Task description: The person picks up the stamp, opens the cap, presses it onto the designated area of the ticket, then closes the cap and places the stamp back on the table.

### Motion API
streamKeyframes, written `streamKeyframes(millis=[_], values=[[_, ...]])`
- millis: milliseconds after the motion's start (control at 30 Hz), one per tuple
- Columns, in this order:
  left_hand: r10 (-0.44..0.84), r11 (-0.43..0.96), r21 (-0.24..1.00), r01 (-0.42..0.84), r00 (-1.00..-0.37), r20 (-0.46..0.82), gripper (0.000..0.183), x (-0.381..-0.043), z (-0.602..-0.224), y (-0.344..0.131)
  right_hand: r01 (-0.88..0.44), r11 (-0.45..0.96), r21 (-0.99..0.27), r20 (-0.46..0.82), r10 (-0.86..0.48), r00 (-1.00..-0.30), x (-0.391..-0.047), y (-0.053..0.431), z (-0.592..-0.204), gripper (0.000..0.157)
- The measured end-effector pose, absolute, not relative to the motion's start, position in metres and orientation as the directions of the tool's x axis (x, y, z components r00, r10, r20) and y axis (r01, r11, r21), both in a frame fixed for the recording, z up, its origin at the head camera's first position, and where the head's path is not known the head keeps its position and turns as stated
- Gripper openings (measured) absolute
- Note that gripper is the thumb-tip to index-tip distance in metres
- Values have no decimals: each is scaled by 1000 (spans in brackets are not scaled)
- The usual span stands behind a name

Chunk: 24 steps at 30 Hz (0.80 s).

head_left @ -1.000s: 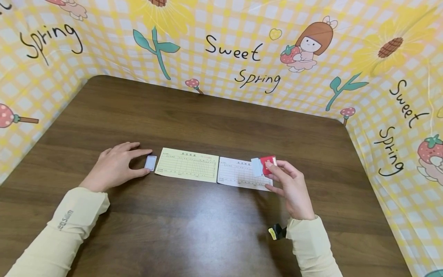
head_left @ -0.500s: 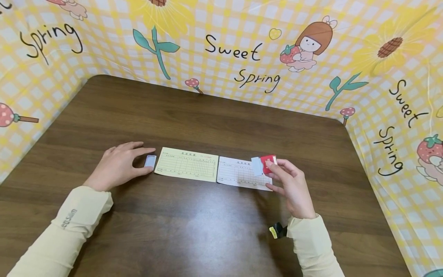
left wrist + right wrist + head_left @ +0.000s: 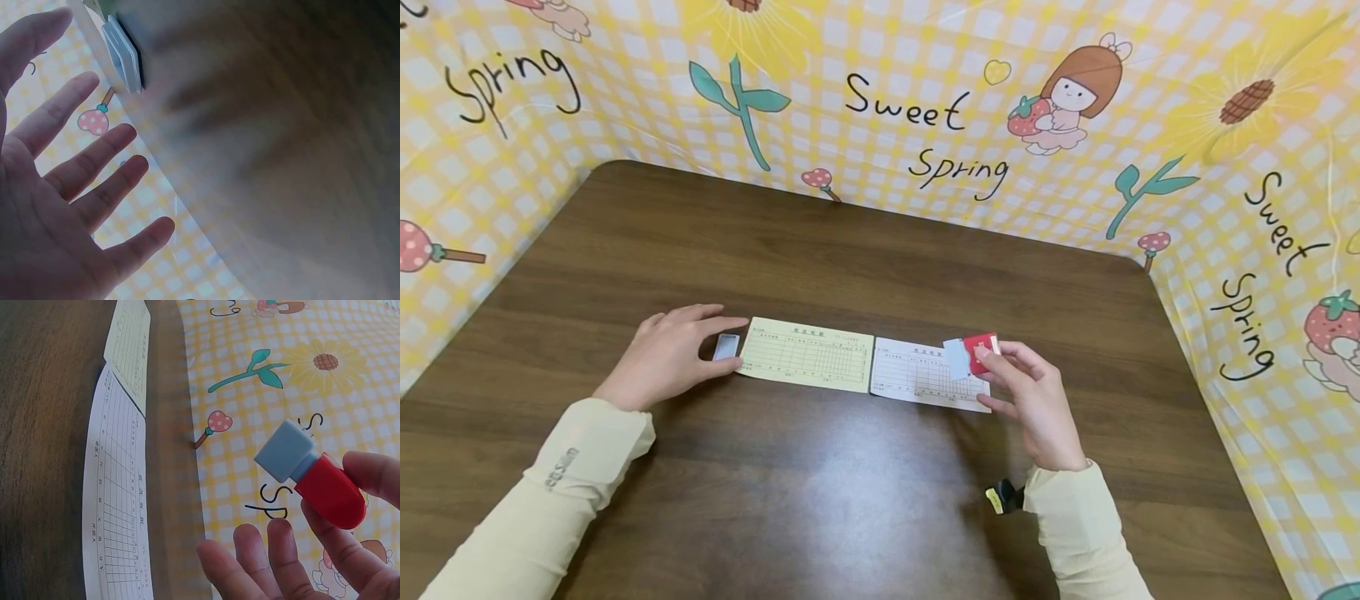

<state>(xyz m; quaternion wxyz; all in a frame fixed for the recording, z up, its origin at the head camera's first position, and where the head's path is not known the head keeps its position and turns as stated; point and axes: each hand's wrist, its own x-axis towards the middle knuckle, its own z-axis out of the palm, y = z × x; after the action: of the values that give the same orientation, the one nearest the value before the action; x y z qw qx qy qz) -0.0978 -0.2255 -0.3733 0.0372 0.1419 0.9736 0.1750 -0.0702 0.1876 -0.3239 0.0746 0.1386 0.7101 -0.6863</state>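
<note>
My right hand pinches a small stamp between thumb and index finger. It has a red rounded handle and a pale blue block, and overlaps the white receipt slip in the head view. Left of that slip lies a pale yellow receipt slip, edge to edge with it. My left hand has its fingers spread, thumb and index fingertips right at the yellow slip's left edge. Between them, on the table, is a small pale blue tray-like cap. Nothing is gripped in the left hand.
The dark wooden table is backed on three sides by a yellow checked cloth printed with flowers and lettering. A black piece with a yellow label juts out at the right cuff.
My left hand has moved right, from around the pale blue cap to the left edge of the yellow slip. The cap stays in place, and my right hand holds the stamp almost still.
</note>
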Motion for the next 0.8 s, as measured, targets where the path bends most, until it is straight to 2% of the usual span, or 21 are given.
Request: streamKeyframes(millis=[333,633,800], values=[[296,896,356,265,-955,-32,59,-98,-371,-221,306,94,-947,-300,72,-951,-74,185,-321,20],[312,887,357,294,-950,10,61,-99,-368,-216,283,104,-953,-281,40,-959,-77,182,-320,14],[316,884,357,303,-948,24,61,-99,-367,-212,279,112,-954,-277,25,-960,-77,180,-318,17]])
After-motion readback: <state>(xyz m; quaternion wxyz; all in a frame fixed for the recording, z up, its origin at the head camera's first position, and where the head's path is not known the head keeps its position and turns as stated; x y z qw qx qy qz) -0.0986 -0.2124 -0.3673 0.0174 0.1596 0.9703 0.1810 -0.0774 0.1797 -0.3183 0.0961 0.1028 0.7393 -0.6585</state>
